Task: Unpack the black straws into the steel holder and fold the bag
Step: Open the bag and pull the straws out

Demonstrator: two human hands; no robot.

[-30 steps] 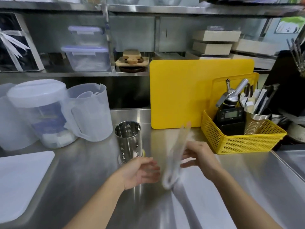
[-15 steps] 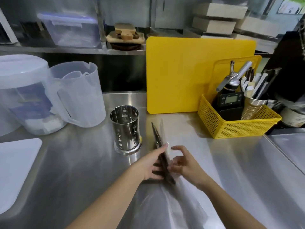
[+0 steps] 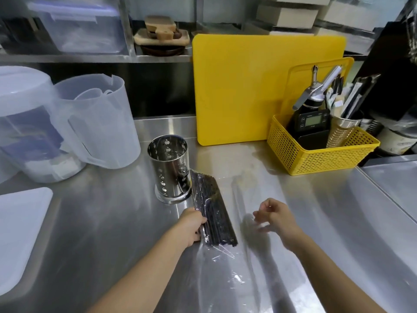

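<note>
A bundle of black straws (image 3: pixel 212 208) lies flat on the steel counter inside a clear plastic bag (image 3: pixel 222 265), whose loose end trails toward me. The far end of the bundle rests against the base of the perforated steel holder (image 3: pixel 169 168), which stands upright and shows nothing inside. My left hand (image 3: pixel 191 227) grips the left edge of the bagged straws near their middle. My right hand (image 3: pixel 274 216) hovers to the right of the bundle, fingers loosely curled, holding nothing.
Two translucent plastic jugs (image 3: pixel 99 123) stand at the left. A yellow cutting board (image 3: pixel 243 86) leans at the back, and a yellow basket (image 3: pixel 316 154) with a scale and utensils sits to its right. A white board (image 3: pixel 18 233) lies at the left edge.
The bag of straws went from upright between both hands to lying flat beside the holder. My right hand has let go and moved right; the left still holds it.
</note>
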